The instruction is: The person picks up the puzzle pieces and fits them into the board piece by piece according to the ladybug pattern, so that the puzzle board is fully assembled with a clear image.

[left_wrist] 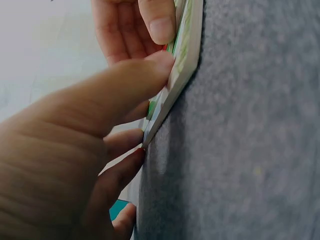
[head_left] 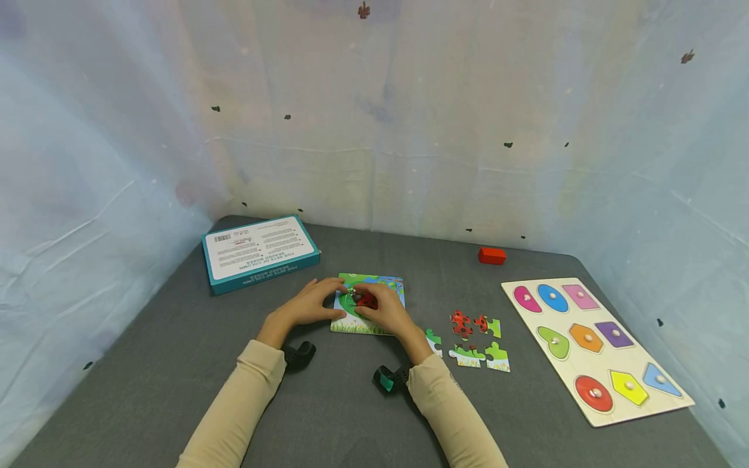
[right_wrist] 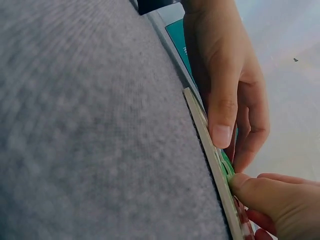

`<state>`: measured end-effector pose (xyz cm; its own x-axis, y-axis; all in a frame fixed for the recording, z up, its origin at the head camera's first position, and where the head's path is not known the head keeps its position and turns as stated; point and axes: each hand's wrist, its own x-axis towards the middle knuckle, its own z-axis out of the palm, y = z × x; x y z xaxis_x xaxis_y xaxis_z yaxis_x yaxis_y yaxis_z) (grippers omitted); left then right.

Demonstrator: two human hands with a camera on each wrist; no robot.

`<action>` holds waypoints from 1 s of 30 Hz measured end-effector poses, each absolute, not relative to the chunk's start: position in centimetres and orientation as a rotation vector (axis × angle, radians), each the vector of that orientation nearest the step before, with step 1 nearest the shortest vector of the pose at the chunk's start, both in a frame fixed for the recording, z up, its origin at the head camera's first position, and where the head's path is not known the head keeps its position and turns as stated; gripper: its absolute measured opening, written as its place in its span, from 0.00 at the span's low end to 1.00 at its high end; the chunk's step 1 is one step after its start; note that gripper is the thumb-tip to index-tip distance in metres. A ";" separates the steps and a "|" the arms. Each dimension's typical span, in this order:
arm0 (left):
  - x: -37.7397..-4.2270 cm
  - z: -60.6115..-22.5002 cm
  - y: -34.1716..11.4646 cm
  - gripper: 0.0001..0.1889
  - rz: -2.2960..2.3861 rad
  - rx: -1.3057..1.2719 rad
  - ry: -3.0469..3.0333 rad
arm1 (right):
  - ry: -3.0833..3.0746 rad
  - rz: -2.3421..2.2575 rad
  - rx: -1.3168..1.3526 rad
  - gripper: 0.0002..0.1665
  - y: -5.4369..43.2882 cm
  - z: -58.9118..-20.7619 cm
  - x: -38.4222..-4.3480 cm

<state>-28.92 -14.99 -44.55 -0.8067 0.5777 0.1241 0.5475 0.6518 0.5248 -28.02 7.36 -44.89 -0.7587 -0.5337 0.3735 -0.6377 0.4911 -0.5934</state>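
Note:
A jigsaw board [head_left: 358, 326] with a grassy picture lies flat on the grey table in the head view. My left hand [head_left: 307, 304] holds its left side, thumb on the lower part of the picture and fingers toward the far edge. From the right, my right hand [head_left: 389, 313] has thumb and fingers curved about a red ladybug puzzle piece [head_left: 367, 300] at the board's middle, partly hidden by the fingers. In the left wrist view, the left thumb [left_wrist: 150, 72] lies on the board close to the right thumb [left_wrist: 162, 30].
Several loose puzzle pieces [head_left: 461, 323] lie right of the board, one partly behind the right wrist. Farther right is a wooden shape board [head_left: 562, 380] with knobbed pieces. A red block [head_left: 492, 255] sits at the back, a teal box [head_left: 266, 274] at the back left.

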 end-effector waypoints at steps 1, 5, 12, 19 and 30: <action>-28.9 -44.6 -14.9 0.27 0.863 0.958 2.815 | -2.587 1.122 1.030 0.27 7.4 -44.9 -28.0; -29.1 -44.8 -14.7 0.24 0.866 0.959 2.843 | -2.581 1.127 1.048 0.26 7.4 -45.0 -28.0; -29.2 -44.8 -14.6 0.22 0.906 0.965 2.873 | -2.566 1.118 1.044 0.26 7.3 -45.3 -28.1; -29.1 -44.7 -14.6 0.20 0.961 0.992 2.875 | -2.570 1.148 1.015 0.26 7.4 -45.3 -28.0; -29.4 -44.8 -14.6 0.20 0.989 0.953 2.849 | -2.572 1.162 0.984 0.25 7.4 -45.5 -28.2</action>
<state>-29.35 -14.61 -44.83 -0.8182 0.5363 0.2073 0.5493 0.6228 0.5571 -28.16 7.38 -45.49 -0.7728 -0.5042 0.3853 -0.6224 0.4838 -0.6152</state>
